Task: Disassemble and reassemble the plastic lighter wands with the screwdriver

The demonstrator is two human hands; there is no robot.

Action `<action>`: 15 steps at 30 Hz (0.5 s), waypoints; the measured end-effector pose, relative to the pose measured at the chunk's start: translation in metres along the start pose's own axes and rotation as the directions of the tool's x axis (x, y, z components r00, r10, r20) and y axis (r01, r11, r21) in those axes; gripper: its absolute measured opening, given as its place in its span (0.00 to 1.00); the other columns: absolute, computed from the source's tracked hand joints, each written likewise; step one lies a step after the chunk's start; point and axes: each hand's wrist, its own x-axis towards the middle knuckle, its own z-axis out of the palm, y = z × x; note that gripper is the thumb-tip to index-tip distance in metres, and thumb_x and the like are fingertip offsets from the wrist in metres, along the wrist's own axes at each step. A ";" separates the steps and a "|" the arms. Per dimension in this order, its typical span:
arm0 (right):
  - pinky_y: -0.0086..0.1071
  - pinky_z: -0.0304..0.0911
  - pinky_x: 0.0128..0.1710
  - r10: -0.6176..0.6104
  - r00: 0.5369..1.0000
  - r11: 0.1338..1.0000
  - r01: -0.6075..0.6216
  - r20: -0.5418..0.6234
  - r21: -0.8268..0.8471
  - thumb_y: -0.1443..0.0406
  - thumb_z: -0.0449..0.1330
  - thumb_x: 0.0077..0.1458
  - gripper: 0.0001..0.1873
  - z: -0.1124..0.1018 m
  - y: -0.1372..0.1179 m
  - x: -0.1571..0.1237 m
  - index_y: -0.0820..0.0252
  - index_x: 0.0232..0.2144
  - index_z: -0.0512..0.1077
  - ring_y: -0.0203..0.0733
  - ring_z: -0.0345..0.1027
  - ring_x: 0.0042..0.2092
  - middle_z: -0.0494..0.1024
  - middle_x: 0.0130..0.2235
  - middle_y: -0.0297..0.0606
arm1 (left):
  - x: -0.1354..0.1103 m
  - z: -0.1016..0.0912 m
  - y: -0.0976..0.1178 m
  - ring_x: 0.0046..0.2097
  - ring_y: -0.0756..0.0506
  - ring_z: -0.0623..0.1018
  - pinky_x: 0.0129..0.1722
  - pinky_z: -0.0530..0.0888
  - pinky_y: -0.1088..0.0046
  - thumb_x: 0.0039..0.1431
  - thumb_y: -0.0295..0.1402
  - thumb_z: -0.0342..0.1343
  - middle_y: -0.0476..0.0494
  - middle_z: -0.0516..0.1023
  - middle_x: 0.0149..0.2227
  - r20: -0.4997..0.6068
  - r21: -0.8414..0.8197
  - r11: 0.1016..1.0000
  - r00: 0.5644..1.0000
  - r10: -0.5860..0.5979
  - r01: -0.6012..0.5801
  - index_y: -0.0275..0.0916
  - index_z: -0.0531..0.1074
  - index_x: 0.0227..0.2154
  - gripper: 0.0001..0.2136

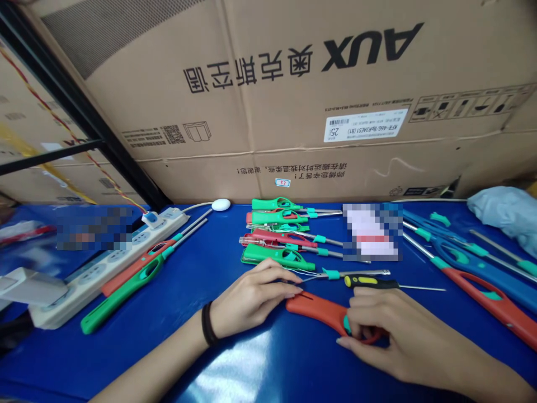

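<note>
A red-orange lighter body (316,309) lies on the blue table (201,280) between my hands. My right hand (390,330) is closed on its trigger end, fingers curled round the loop. My left hand (254,296) rests on the table with curled fingers, its fingertips touching the lighter's other end and thin wires beside it. A black hair tie sits on my left wrist. A small screwdriver (371,281) with a black and yellow handle lies just beyond my right hand.
A pile of green and red long-nosed lighters (281,235) lies mid-table. Two more lighters (134,277) lie left beside a white power strip (104,266). Blue and red lighters (474,268) lie right. A large cardboard box (293,89) walls the back.
</note>
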 end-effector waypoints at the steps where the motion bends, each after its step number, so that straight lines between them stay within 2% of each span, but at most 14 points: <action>1: 0.28 0.49 0.26 0.000 1.000 1.000 0.000 -0.003 0.001 0.62 0.56 0.58 0.14 0.000 0.000 0.000 0.58 0.22 0.61 0.33 0.61 0.26 0.69 0.25 0.28 | 0.000 0.001 -0.001 0.47 0.45 0.71 0.47 0.71 0.66 0.63 0.23 0.47 0.42 0.75 0.48 -0.006 0.003 1.000 1.000 0.009 -0.009 0.40 0.72 0.47 0.14; 15: 0.29 0.50 0.27 0.007 1.000 1.000 -0.007 0.020 -0.004 0.62 0.56 0.58 0.13 -0.001 -0.001 -0.001 0.57 0.22 0.63 0.34 0.62 0.28 0.70 0.26 0.28 | 0.000 0.004 0.000 0.45 0.46 0.73 0.46 0.72 0.66 0.63 0.25 0.49 0.42 0.77 0.47 0.005 -0.024 0.999 1.000 0.028 -0.028 0.40 0.72 0.47 0.13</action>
